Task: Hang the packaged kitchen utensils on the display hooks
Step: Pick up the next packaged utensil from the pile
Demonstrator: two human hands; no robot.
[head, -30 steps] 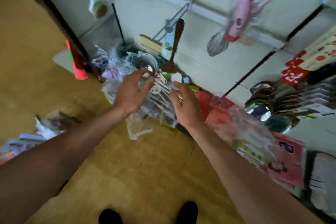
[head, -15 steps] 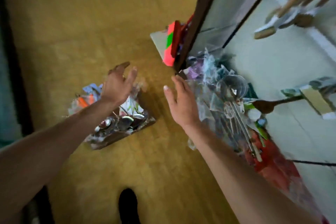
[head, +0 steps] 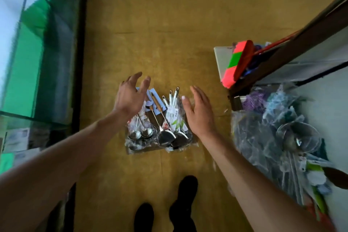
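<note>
Item: utensils, a bundle of clear packs lying on the floor; ladles to its left side, turners to its right, handles pointing away from the person.
Location: straight ahead of the shoes, between the two hands.
Left hand: over the bundle's far left corner, fingers straight and slightly spread, holding nothing; whether it touches the packs cannot be told.
Right hand: at the bundle's right edge, palm turned inward, fingers straight and close together, thumb apart; holding nothing.
Second stock: heap of wrapped strainers, right of the bundle, against the white wall base.
Other: green glass case along the left; pink-and-green pack by the dark post.
Hooks: not in view.
Step in hand: judged the reach for fresh stock; nothing picked up yet.
Next move calls for: both hands to close on the bundle's sides, or one pack pinched by its header card, so the hang hole stays free for a hook.
Caution: slick film, packs may slide apart when lifted.
</note>
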